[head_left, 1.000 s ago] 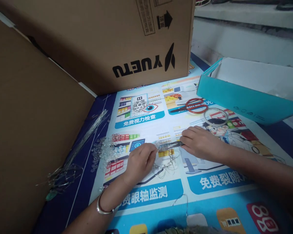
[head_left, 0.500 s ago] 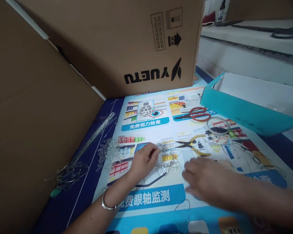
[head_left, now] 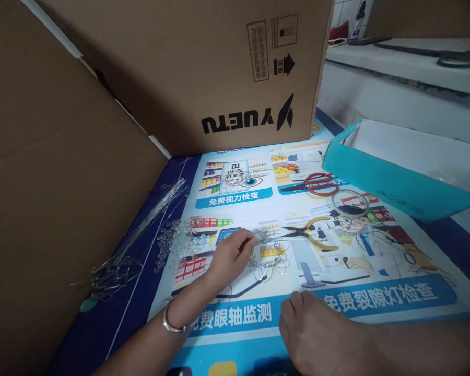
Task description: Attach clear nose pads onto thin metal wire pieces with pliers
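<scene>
Here, wire piece (head_left: 267,256) pinched at left hand (head_left: 231,256), right hand (head_left: 317,334) well apart.

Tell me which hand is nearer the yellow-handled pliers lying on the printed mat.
Left. The left hand pinches beaded wire just left of the yellow-handled pliers, close to their tips. The right hand rests on the mat, well below them toward the near edge.

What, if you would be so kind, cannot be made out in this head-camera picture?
- Left hand: its fingertips pinch at the wire-and-bead piece; the piece's shape is too fine to read.
- Right hand: cut by the bottom edge; its palm side is hidden, so any hold cannot be told.
- Teal box: its near wall hides the inside.
- Clear beads: too small to count.
</scene>
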Motion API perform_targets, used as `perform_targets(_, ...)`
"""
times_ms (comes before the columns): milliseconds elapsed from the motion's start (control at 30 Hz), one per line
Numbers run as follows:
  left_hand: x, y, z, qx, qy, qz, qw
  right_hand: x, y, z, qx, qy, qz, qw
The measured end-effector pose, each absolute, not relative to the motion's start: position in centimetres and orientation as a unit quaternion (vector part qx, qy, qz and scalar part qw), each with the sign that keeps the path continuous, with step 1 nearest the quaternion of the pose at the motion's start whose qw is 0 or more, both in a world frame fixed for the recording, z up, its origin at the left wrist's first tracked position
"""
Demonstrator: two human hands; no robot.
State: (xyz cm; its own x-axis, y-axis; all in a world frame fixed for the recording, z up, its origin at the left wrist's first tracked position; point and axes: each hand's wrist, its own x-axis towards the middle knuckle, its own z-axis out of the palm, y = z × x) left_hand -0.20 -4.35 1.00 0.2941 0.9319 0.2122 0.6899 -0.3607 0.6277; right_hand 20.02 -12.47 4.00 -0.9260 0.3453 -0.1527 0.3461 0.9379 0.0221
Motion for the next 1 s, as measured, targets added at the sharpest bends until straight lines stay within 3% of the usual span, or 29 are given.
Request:
perform_targets(167, -0.2, -4.3, 0.7, 0.784, 0.501, 0.299, 0.212, 20.6, -11.5, 3.7, 0.189, 0.979, -0.002, 0.079)
perform_targets(300, -0.2, -4.3, 0.7, 0.783, 0.501, 0.307, 0.205, 22.1, -10.0, 5.0, 0.162, 0.982, -0.085, 0.051)
perform_targets(433, -0.1, -4.5, 0.6, 0.786, 0.502, 0.305, 0.192, 23.2, -7.7, 6.2, 0.320, 0.914, -0.247, -0.031)
perform_targets(633, -0.2, -4.6, 0.0, 0.791, 0.508, 0.303, 0.156, 23.1, -4.8, 5.3, 0.451, 0.810, -0.344, -0.150)
perform_targets(833, -0.4, -4.5, -0.3, 0.805, 0.485, 0.315, 0.128, 22.8, -4.6, 4.6, 0.457, 0.811, -0.319, -0.178)
perform_targets(1000, -0.5, -4.3, -0.5, 0.818, 0.441, 0.329, 0.168, 22.1, -4.6, 4.6, 0.440, 0.833, -0.279, -0.184)
